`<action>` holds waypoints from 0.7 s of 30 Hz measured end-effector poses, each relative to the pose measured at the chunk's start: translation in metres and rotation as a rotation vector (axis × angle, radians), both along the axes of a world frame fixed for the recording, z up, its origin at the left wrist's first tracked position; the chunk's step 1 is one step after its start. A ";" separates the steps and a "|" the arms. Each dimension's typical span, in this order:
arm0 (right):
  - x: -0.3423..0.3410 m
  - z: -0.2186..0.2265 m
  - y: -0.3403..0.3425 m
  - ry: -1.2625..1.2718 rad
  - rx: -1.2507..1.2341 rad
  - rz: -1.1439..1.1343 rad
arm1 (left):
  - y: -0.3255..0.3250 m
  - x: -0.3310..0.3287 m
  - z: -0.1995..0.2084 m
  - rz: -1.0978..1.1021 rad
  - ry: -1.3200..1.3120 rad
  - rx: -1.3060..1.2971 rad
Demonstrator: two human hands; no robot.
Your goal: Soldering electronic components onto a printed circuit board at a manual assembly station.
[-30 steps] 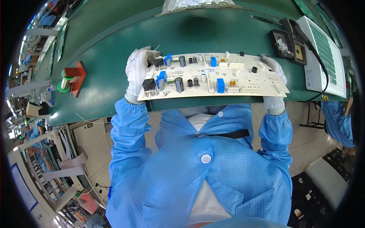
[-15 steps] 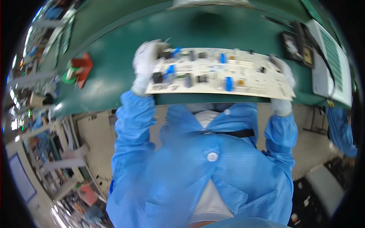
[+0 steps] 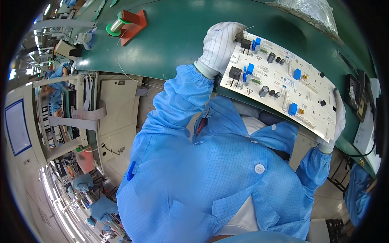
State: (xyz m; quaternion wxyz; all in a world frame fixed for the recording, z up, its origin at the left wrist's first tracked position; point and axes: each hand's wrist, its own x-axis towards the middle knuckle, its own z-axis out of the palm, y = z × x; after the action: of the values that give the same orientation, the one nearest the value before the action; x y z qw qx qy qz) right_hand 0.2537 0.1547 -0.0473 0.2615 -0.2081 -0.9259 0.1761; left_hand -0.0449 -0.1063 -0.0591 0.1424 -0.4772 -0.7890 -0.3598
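Note:
A cream-white circuit board (image 3: 275, 77) is held up between my two gloved hands, sloping down to the right. Black capacitors, blue parts and dark block-shaped relays stand on its upper face. My left hand (image 3: 221, 44), in a white striped glove, is closed on the board's left end. A thin wire tip (image 3: 249, 28) sticks out by its fingers. At the right end, my right hand (image 3: 339, 117) grips the board's edge, its fingers partly hidden. From a spool of solder wire (image 3: 118, 25) on a red stand (image 3: 137, 26), a thin strand runs down toward my left sleeve.
The green table (image 3: 174, 32) carries a foil-wrapped object (image 3: 308, 14) at the back. A dark tray-like box (image 3: 353, 93) and a white device (image 3: 366, 135) with a black cable stand at the right. A beige cabinet (image 3: 117, 105) is below left; people in blue work farther off.
The view has swung, so the spool, table and board all sit farther right in it. The board now appears tilted, its right end lower. Both hands keep their hold on it.

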 end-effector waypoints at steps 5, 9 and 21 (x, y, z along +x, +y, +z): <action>0.000 -0.002 0.002 0.012 -0.009 -0.004 | -0.001 0.000 0.000 0.011 -0.026 -0.012; 0.001 -0.003 0.002 0.021 -0.006 -0.007 | -0.001 0.001 0.001 0.018 -0.100 -0.057; -0.001 -0.001 0.000 0.020 -0.007 -0.013 | -0.001 0.002 0.004 0.031 -0.086 -0.073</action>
State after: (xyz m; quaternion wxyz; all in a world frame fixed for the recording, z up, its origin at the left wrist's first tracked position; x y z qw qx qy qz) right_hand 0.2526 0.1547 -0.0484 0.2712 -0.2133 -0.9212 0.1797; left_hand -0.0428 -0.1073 -0.0552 0.0966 -0.4537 -0.8144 -0.3488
